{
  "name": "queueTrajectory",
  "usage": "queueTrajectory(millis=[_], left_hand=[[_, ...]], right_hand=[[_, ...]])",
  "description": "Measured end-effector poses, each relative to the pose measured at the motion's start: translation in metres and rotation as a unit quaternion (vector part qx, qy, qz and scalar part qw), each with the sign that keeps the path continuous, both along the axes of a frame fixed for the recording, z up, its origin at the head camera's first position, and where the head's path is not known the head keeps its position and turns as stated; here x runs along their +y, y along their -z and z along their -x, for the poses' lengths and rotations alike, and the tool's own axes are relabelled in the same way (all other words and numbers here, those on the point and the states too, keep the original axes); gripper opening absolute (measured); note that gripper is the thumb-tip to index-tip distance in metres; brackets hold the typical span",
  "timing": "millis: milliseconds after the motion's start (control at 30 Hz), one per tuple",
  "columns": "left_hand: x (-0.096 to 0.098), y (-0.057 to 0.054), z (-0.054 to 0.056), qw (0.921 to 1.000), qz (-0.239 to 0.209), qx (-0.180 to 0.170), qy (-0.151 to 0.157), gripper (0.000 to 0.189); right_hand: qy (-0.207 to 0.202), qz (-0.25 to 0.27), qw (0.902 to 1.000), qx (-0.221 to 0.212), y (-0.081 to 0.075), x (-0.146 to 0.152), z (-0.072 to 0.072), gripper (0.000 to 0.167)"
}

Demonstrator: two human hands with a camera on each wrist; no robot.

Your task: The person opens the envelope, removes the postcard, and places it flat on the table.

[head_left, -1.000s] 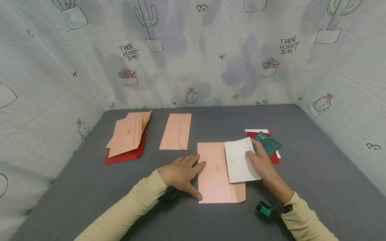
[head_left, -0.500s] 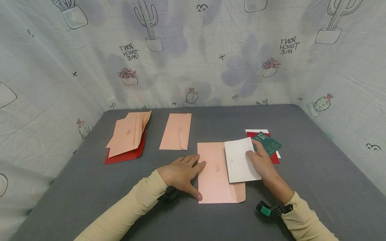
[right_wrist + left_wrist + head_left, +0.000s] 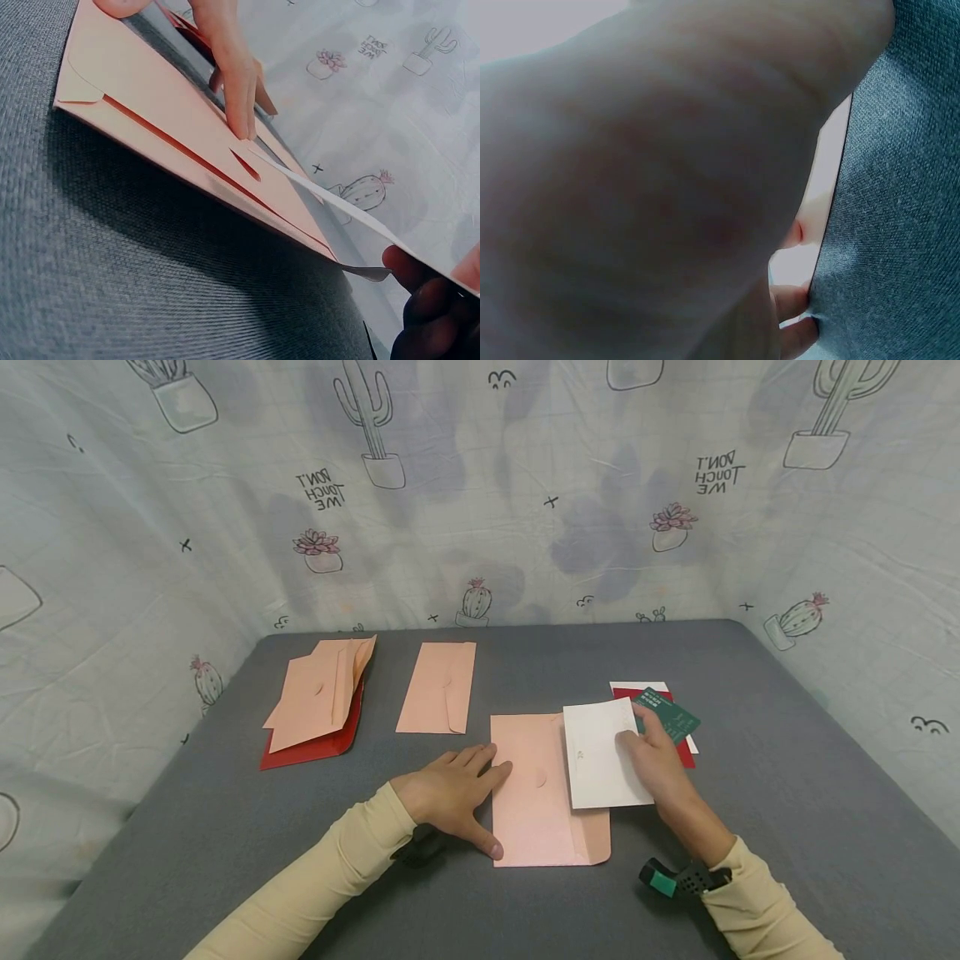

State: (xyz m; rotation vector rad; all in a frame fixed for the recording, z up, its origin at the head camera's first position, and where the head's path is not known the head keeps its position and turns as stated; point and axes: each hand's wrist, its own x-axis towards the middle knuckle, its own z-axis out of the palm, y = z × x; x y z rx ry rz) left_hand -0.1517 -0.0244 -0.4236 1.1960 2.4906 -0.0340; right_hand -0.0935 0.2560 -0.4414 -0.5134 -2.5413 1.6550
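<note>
In the head view a pale pink envelope (image 3: 525,827) lies in front of me, its flap side to the right. My left hand (image 3: 453,797) rests on its left edge with fingers spread. Between thumb and fingers my right hand (image 3: 663,768) pinches a white card (image 3: 603,756) by its right edge. The card, with small print near its left side, is held above the envelope's right part. Seen from the right wrist, the white card (image 3: 352,206) is edge-on, raised over the envelope (image 3: 172,142). The left hand (image 3: 645,180) fills most of the left wrist view, blurred.
Behind my right hand lie a green card (image 3: 671,718), a red piece (image 3: 686,756) and a white piece (image 3: 637,686), overlapping. Another pink envelope (image 3: 435,693) is farther back. Several pink envelopes (image 3: 307,697) lie on a red one (image 3: 315,752) at left. A printed curtain (image 3: 525,527) surrounds the grey table.
In the last half second my right hand has shifted the white card slightly right and away from me, turning it a little straighter. The left hand and pink envelope have stayed in place.
</note>
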Motion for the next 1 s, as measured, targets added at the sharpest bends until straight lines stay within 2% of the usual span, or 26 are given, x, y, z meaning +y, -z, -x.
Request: queueTrajectory(millis=[700, 1000], left_hand=[[-0.0006, -0.0007, -0.0004, 1.0000, -0.001, -0.002, -0.003, 0.115], [-0.0002, -0.0012, -0.0008, 1.0000, 0.000, -0.004, -0.004, 0.116]], right_hand=[[0.023, 0.014, 0.9996, 0.001, -0.0031, 0.0053, 0.0020, 0.061], [0.021, 0.020, 0.9995, 0.011, -0.0010, 0.0088, 0.0024, 0.063]])
